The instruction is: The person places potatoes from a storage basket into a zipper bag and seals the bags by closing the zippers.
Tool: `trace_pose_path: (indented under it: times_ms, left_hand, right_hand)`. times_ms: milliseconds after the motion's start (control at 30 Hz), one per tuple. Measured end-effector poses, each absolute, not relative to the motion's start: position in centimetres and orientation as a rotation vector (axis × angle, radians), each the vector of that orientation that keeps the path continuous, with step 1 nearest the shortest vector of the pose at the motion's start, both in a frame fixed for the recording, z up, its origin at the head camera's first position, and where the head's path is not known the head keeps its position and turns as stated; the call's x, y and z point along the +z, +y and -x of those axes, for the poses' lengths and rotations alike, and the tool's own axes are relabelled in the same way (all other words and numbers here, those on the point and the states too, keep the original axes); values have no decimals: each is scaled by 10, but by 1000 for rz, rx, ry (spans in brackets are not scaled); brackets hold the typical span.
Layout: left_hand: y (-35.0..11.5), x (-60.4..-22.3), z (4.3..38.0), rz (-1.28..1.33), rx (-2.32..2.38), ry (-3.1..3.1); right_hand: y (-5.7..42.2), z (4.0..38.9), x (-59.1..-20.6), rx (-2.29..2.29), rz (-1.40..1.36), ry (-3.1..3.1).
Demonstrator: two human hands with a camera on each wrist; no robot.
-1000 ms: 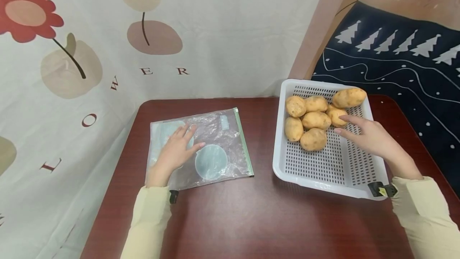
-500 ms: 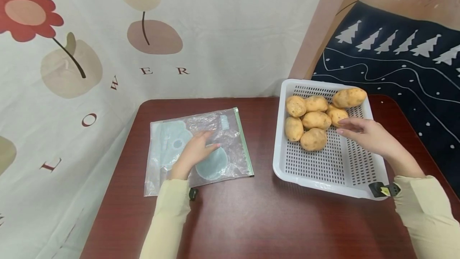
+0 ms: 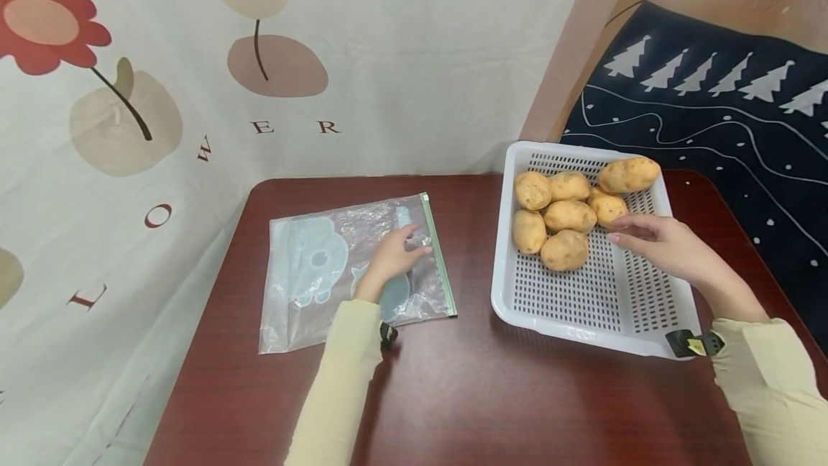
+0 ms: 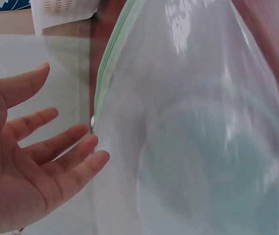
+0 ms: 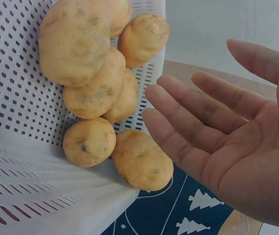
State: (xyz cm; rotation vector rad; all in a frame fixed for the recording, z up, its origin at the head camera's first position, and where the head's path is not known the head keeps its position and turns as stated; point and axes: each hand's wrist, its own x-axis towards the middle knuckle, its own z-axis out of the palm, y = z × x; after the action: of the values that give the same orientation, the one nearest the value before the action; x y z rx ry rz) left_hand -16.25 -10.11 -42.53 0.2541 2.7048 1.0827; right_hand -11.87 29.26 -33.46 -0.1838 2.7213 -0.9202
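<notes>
A clear plastic zip bag (image 3: pixel 362 236) lies flat, with pale blue-green printed shapes and a green zip strip (image 3: pixel 438 254) along its right edge. Above the bag's right part is my left hand (image 3: pixel 391 257), its fingers extended and holding nothing. The left wrist view shows that hand (image 4: pixel 41 156) with spread fingers beside the green strip. Several potatoes (image 3: pixel 569 217) lie in a white perforated plastic basket (image 3: pixel 569 304). My right hand (image 3: pixel 666 247) hovers over the basket's right side, fingers loosely extended near a potato (image 3: pixel 606 208). In the right wrist view its palm (image 5: pixel 247 152) holds nothing.
The bag and basket rest on a dark red-brown table (image 3: pixel 466 380) with rounded corners. Behind it hangs a white cloth (image 3: pixel 414 56) with printed flowers and letters. A dark blue cloth (image 3: pixel 698 106) with white trees hangs at the back right.
My left hand has moved rightward across the bag toward the green strip, uncovering the printed figure on the left. The right hand has barely shifted, and the potatoes stay put.
</notes>
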Motion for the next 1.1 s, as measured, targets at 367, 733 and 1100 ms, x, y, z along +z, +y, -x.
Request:
trace_pose_path:
  times_ms: [367,733,1100]
  left_hand:
    - [-72,-447,174,-10,1179,2693]
    - [-55,-462,173,94,971,2866]
    - [-52,-462,172,135,942,2889]
  right_hand:
    - [289,118,-335,-895,214,2735]
    - [285,118,-336,-913,201,2700]
    - [278,119,-334,-916,227,2689]
